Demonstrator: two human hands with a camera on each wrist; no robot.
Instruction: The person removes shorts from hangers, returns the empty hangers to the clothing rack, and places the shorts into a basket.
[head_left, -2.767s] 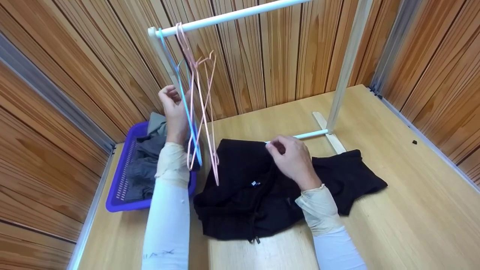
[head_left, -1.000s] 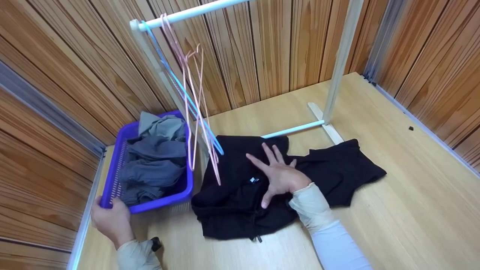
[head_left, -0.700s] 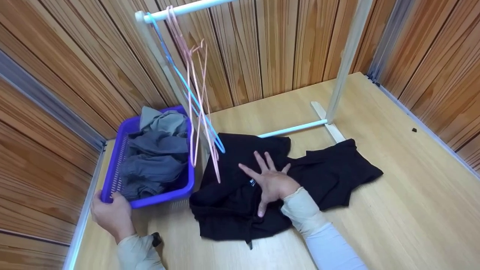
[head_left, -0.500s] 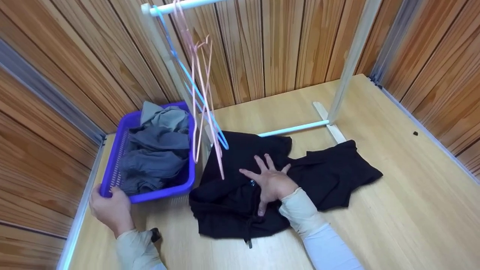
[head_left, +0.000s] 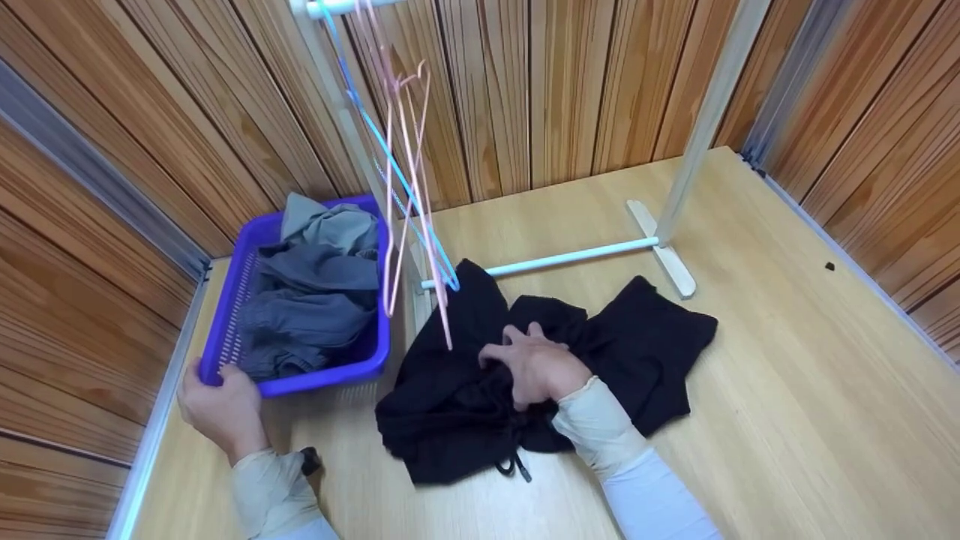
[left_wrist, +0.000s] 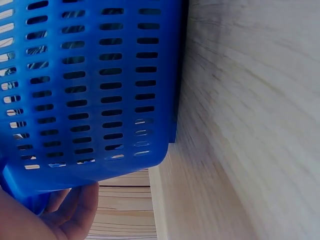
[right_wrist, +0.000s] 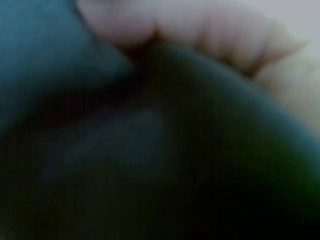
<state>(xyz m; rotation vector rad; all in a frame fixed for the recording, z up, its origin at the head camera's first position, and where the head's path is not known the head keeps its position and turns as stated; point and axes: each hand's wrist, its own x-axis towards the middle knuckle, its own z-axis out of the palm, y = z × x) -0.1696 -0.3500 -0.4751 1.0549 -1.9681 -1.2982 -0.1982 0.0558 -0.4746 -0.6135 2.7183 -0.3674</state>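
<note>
From the head view, the right hand (head_left: 536, 367) has its fingers curled into the black garment (head_left: 637, 352), bunching the cloth under the palm. The garment lies crumpled on the counter (head_left: 787, 420), about the middle, just in front of the rack (head_left: 570, 259) and its foot bar. The left hand (head_left: 221, 405) grips the near corner of the basket (head_left: 375, 360), which stands by the counter's left edge, close to the wall, with grey clothes (head_left: 307, 300) piled in it. Thin pink and blue hangers (head_left: 405, 187) dangle from the rack's top bar, their lower ends hanging between basket and garment.

The left wrist view shows the basket's slotted side (left_wrist: 90, 85) filling the picture, resting on the pale counter (left_wrist: 250, 125). Fingers (left_wrist: 75, 210) wrap the basket's rim at the bottom left.

The right wrist view is blurred and dark. Curled fingers (right_wrist: 200, 30) along the top press into the dark cloth (right_wrist: 150, 160), which fills the rest.
</note>
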